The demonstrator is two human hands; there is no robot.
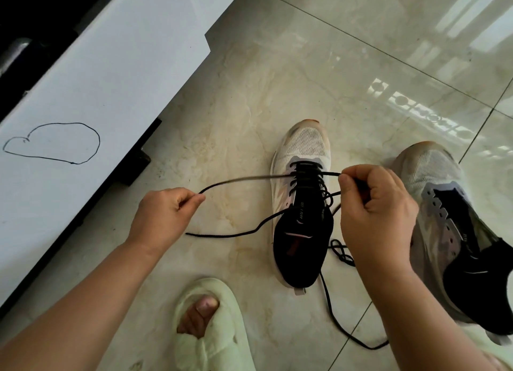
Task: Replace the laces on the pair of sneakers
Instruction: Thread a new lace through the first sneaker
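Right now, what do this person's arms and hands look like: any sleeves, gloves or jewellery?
Both forearms are bare up to the picture's edge, with no sleeves in view. The left hand and right hand wear no gloves, and no rings, watch or bracelet show.

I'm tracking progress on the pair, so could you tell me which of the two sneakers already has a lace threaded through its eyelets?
The sneaker in the middle, between both hands: black lace crosses its eyelets. The right-hand sneaker shows bare eyelets.
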